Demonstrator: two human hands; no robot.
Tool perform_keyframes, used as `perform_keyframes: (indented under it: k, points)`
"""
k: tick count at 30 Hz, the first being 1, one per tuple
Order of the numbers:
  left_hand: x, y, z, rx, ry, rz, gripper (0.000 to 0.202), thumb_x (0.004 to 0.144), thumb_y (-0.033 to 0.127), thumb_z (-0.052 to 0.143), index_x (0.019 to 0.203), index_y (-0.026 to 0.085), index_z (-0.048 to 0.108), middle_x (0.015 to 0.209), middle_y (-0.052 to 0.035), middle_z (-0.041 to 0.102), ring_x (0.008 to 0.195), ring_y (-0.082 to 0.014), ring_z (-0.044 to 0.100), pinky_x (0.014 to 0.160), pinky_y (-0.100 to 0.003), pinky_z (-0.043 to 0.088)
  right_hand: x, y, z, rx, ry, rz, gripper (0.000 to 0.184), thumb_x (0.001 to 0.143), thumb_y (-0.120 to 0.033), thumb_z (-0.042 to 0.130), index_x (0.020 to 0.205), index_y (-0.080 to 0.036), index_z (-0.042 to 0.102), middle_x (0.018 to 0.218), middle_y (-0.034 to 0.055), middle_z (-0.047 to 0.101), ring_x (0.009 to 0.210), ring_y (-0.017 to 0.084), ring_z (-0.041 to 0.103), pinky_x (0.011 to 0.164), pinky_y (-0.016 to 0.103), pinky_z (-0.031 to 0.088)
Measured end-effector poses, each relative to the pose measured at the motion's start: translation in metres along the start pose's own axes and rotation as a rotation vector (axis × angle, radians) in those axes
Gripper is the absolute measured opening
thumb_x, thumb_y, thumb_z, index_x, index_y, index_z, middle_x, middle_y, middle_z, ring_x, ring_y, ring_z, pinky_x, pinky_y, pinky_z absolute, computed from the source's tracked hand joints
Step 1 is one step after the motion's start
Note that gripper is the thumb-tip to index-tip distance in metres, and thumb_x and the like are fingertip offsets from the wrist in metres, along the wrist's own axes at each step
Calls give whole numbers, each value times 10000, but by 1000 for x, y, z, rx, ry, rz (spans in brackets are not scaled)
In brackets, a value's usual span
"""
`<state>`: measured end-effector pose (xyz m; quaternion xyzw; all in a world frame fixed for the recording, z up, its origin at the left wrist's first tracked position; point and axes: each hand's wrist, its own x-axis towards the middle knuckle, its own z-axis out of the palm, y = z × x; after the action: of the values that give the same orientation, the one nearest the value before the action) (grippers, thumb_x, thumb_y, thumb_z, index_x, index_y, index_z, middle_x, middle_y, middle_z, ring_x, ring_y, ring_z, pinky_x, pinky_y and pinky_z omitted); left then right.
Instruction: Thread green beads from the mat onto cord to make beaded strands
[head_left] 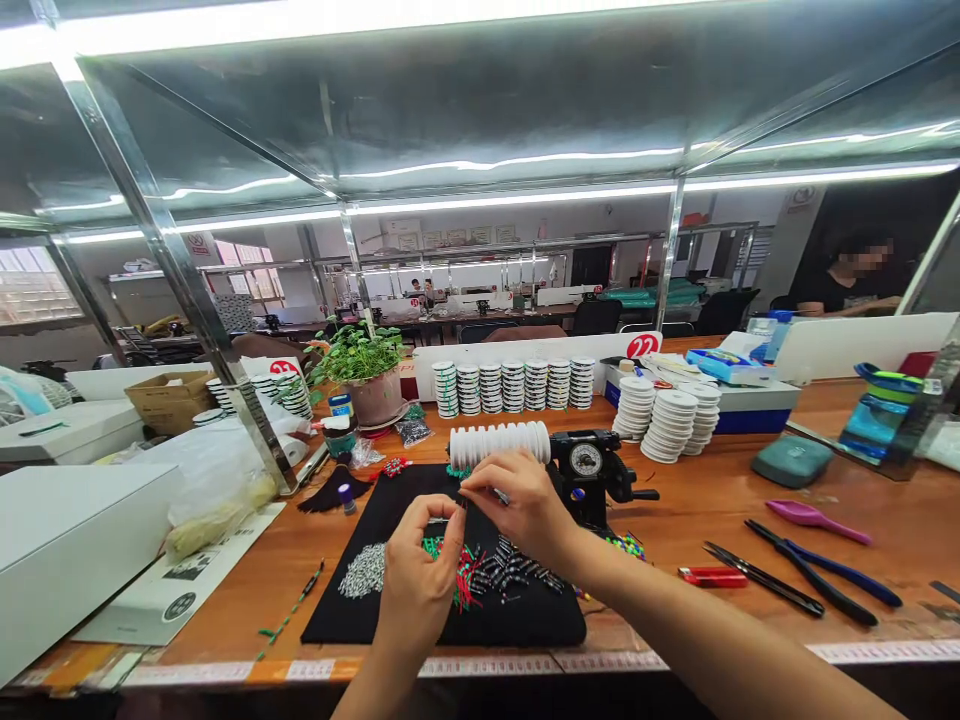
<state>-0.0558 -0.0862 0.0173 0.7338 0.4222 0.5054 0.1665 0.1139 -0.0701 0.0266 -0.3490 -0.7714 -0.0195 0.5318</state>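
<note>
Both my hands hover over a black mat [390,620] on the wooden bench. My left hand [420,570] is closed in a pinch on something small I cannot make out. My right hand [517,500] is also pinched, holding a thin silvery piece near its fingertips, just above the left. On the mat lie a heap of silver beads [364,572], green and red bead pieces [466,585] and dark tube beads [517,575]. A row of white spools [499,442] sits on a black winding device [589,470] just behind my right hand.
Stacks of white spools [514,385] [667,415] stand at the back, beside a potted plant [364,370]. Pliers [821,570], tweezers [761,578], a red lighter [712,577] and a purple scoop [814,518] lie to the right. White boxes [67,545] fill the left. A person [851,275] sits far right.
</note>
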Motion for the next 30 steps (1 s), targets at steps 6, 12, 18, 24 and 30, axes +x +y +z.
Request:
perform_keyframes:
  k: [6,12,18,24,30]
  points:
    - [56,-14,5,238,54,149,171,941,322,520,893,199,630,897,-59,689,827,-239,637,734,-349,494,48,31,3,-274,-91,-4,63,962,-160,674,914,-191,700,1003,70,721,974,233,615,873,343,391]
    - [89,-24,12,380,42,171,96,887,261,586,826,208,638,902,-77,687,916,-303,619,804,-415,455,76,49,16,-250,-101,151,128,916,-86,695,821,-170,693,821,31,740,769,181,661,700,256,431]
    - [86,-25,14,445,48,148,107,900,280,579,844,214,644,909,-73,689,916,-301,635,792,-405,451,77,51,18,-238,-91,232,123,927,-119,682,828,-184,715,799,11,753,721,164,665,669,240,429]
    - [92,-25,13,450,68,137,110,902,282,585,853,211,652,932,-68,710,924,-284,655,801,-395,464,77,48,19,-284,-124,254,108,929,-137,688,857,-190,748,833,18,769,751,168,681,666,237,428]
    - [84,-20,17,500,75,135,101,891,262,600,808,219,641,860,-51,699,848,-273,660,724,-371,457,80,47,21,-400,-194,283,131,956,-177,668,876,-186,771,872,68,776,817,211,702,709,260,445]
